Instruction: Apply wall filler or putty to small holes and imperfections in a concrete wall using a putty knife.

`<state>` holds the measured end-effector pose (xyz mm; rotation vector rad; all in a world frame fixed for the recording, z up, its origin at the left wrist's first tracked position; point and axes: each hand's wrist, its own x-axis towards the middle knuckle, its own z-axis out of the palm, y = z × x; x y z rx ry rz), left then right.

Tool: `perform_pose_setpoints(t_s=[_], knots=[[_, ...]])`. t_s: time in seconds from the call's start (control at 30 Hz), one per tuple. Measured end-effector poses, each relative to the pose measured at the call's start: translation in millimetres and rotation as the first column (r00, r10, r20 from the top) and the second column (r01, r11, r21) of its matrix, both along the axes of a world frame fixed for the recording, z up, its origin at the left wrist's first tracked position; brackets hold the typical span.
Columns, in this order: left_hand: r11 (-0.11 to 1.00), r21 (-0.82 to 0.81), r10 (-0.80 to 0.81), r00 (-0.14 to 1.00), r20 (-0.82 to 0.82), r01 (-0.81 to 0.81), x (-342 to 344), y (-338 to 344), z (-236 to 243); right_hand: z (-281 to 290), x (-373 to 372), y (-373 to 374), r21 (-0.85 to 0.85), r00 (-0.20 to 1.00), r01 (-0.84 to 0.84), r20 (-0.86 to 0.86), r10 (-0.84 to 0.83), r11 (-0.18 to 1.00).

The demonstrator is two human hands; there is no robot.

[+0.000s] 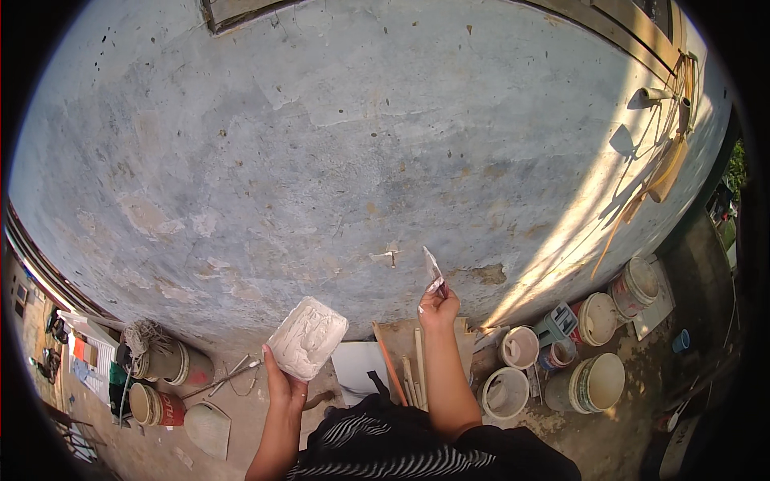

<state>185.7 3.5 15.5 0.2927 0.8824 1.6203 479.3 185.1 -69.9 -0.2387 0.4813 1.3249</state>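
My left hand (pixel 283 383) grips the near left edge of a flat rectangular board (pixel 340 327). White paste (pixel 311 335) covers its top in a thick, uneven layer. In my right hand (pixel 439 309) is a putty knife (pixel 431 267), its blade raised and smeared with white. The blade is close to the worn blue-grey wall (pixel 321 160); whether it touches is unclear. Left of the blade, the wall bears a small pale patch (pixel 391 255) with a dark cross-shaped mark. White specks show on my right fingers.
Several paste-stained buckets (pixel 597 383) stand on the right, along the wall's foot. More buckets (pixel 156 405) are at the left, near a bundle of string (pixel 148 338). Wooden strips (pixel 419 361) lie before me. Pipes and cables (pixel 678 120) hang at the upper right.
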Motion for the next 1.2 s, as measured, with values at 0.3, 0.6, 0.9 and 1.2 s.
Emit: perform_pose_setpoints(t_s=[0.3, 0.6, 0.9, 1.2], knots=[[0.998, -0.011, -0.066, 0.998, 0.000, 0.066, 14.0, -2.4, -1.6, -0.4, -93.2, -31.7, 0.028, 0.955, -0.291, 0.063, 0.289, 0.956], [0.999, 0.010, -0.046, 0.999, 0.005, 0.046, 4.8, -16.3, -8.1, 5.7, -54.9, -10.8, 0.028, 0.996, -0.089, -0.010, 0.089, 0.996], [0.999, -0.010, -0.032, 0.999, 0.043, 0.032, 1.2, -23.4, -19.5, -13.6, -23.2, -61.7, -0.053, 0.895, -0.116, 0.427, 0.127, 0.992], [0.998, 0.012, -0.063, 0.995, 0.077, 0.062, 11.3, -20.8, -16.6, -8.6, -20.2, -66.4, -0.034, 0.636, -0.278, 0.743, 0.210, 0.960]])
